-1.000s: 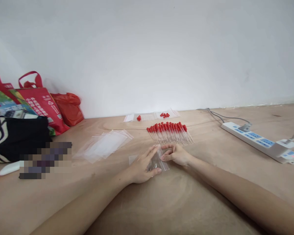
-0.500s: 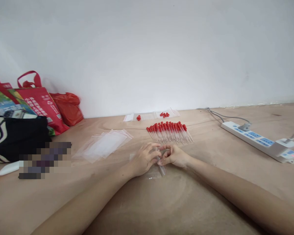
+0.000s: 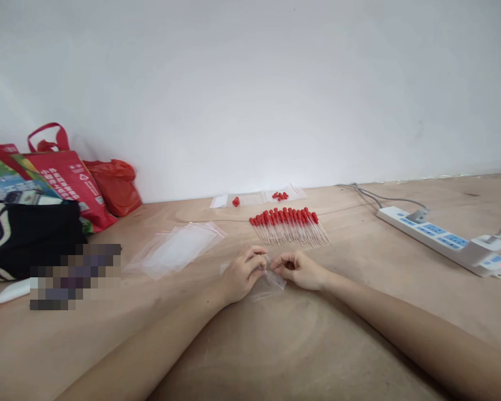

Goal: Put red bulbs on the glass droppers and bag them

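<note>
Between my hands is a small clear zip-lock bag (image 3: pixel 264 287), partly hidden by my fingers. My left hand (image 3: pixel 245 273) is closed on its left side, the thumb and fingers pinching the plastic. From the right, my right hand (image 3: pixel 298 269) pinches at the bag's edge with curled fingers. Just beyond my hands lies a row of glass droppers (image 3: pixel 290 225) with red rubber bulbs, their tips toward me. A fanned stack of flat clear zip-lock bags (image 3: pixel 179 248) rests to the left of my left hand.
Along the wall lie loose red bulbs (image 3: pixel 280 196) and thin glass tubes (image 3: pixel 251 199) on clear bags. A white power strip (image 3: pixel 426 231) with plugs and grey cords is at the right. Red shopping bags (image 3: pixel 73 178) and a black striped bag (image 3: pixel 37 236) stand at the left.
My fingers have shifted on the bag and my right hand has moved slightly right. The bag's near part has spread toward the right. The droppers and the stack have not moved.
</note>
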Demonstrator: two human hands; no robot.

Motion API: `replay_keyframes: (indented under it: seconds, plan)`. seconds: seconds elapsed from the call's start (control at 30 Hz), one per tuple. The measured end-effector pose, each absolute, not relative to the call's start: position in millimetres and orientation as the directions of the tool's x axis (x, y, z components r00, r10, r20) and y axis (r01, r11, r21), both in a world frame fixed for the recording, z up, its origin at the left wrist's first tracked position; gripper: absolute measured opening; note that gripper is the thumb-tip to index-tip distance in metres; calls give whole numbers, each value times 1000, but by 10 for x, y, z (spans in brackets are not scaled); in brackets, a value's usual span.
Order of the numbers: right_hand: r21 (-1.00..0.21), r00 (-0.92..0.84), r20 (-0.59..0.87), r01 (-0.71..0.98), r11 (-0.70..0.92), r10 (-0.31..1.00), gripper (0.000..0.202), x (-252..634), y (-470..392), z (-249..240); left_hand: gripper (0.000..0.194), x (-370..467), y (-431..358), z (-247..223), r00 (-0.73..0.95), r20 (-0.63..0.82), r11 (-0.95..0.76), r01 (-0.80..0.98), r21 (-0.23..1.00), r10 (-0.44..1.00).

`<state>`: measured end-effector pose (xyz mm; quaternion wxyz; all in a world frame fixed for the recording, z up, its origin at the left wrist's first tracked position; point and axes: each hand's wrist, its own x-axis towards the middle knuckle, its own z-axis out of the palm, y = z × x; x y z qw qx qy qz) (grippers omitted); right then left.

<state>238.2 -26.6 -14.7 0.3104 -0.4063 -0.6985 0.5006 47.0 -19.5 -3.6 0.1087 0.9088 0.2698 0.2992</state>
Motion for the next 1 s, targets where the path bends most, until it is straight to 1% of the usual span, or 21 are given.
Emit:
replay_keyframes:
  seconds: [0.07,0.1,0.17,0.23,0.3,0.4,0.57,0.67,0.77,0.87,1.0]
  plan:
    - [-860,-500,108,386,333,859,19,2411,-303,-94,3,463,-205,-22,658,475,-811,441,385,584]
    - [-799,-524,158,430,420,837,24,2434,-325,-62,6,455,-217,-10,643,464,-792,456,407,609]
    - [-687,-582,236,467,558,778,37,2493,-371,-3,18,423,-259,21,624,402,-736,488,469,670]
    - [-611,-629,277,468,638,726,40,2555,-415,37,33,374,-317,48,644,288,-683,525,508,709]
    - [-542,-661,316,463,701,680,36,2601,-454,53,47,321,-372,58,678,179,-662,569,488,713]
    - [-452,-718,347,435,779,603,41,2617,-500,59,58,270,-416,37,679,119,-649,614,450,725]
    - [-435,-840,264,335,836,474,53,2542,-532,90,57,292,-414,18,677,133,-652,607,454,724]
    - [-416,-873,226,314,853,431,57,2515,-515,93,54,313,-421,47,688,152,-665,581,470,709]
    - [-435,-875,181,339,834,449,52,2535,-479,76,50,281,-430,78,694,154,-666,568,483,703]
    - [-484,-866,126,372,792,484,45,2580,-447,69,50,187,-423,96,706,125,-669,577,469,697]
    - [-578,-846,137,355,735,516,35,2626,-435,96,53,75,-391,117,713,100,-670,589,452,694]
